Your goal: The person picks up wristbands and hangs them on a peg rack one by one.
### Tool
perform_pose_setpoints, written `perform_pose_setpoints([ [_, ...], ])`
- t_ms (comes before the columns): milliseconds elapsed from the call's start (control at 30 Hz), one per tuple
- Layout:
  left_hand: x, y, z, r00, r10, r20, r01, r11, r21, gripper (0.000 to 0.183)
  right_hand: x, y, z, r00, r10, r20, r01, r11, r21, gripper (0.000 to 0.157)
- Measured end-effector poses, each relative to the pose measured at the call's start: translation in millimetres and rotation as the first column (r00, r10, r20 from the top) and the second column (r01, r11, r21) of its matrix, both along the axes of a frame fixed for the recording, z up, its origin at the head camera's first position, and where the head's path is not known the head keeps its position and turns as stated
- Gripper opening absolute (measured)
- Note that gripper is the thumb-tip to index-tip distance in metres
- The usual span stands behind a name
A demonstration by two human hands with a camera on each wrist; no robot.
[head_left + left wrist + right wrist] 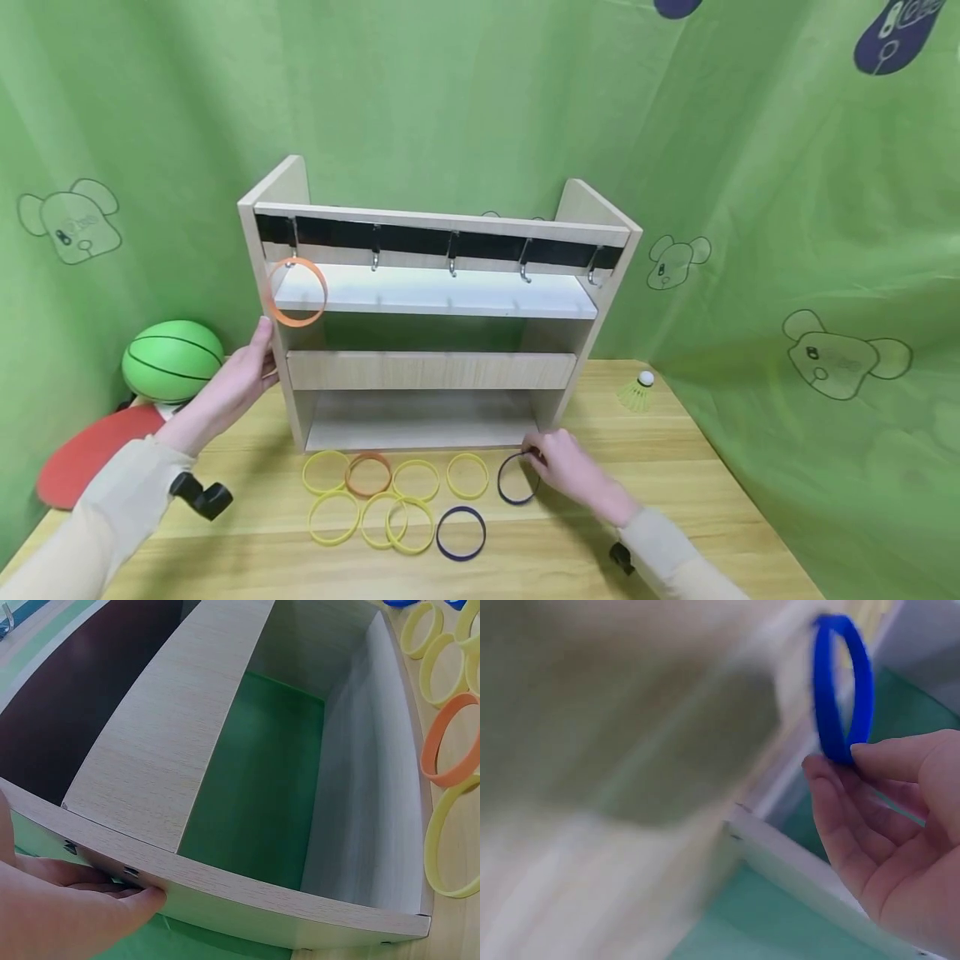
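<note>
Blue thin flat-banded ring, rubber or plastic by its look (825, 697): one, pinched at the rim

Location: at the tabletop (637, 542), just in front of the right end of the pale wood-grain hook rack (431, 371); contact with the table cannot be told.
Grip: right hand (566, 471), thumb and fingertips clamped on a short stretch of rim. Left hand (236, 383), fingers touching the rack's outer left side, not wrapped round anything.
Handling, as judged: best pinched lightly at one spot, opening unobstructed, band unsquashed, well apart from the second dark-blue ring (438, 542).
Orientation: opening faces the head camera; round, so no true long axis. Right-wrist view: near edge-on, an upright oval rising from the fingertips.
</note>
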State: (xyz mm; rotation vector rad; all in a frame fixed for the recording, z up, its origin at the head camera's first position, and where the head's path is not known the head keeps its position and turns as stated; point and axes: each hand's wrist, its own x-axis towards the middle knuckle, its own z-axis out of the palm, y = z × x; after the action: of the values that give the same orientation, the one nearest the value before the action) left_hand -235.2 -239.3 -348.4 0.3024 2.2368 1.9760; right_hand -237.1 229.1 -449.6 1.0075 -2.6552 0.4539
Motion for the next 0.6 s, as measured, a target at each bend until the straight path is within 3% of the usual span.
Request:
perform_pose_setpoints([
  [133,-0.4,-0.3,-0.3,1.000,-0.004,0.002,0.004,1.000,0.005,0.095,3.4,-9.0,19.2,0.998,0.021,-0.052,-0.022,1.000,-0.014,0.008],
  [367,-1.7,-1.0,0.2,1.000,-0.008,0.003,0.008,1.000,0.007,0.095,14.7,-33.9,65.1,0.995,0.077,-0.060,-0.080,0.996,-0.043,0.005],
  [600,-1.2,-0.3,1.0,1.000,-0.009,0.003,0.009,1.000,0.004,0.095,23.8,-57.0,115.4,0.974,0.170,-0.151,-0.176,0.984,-0.024,0.006],
])
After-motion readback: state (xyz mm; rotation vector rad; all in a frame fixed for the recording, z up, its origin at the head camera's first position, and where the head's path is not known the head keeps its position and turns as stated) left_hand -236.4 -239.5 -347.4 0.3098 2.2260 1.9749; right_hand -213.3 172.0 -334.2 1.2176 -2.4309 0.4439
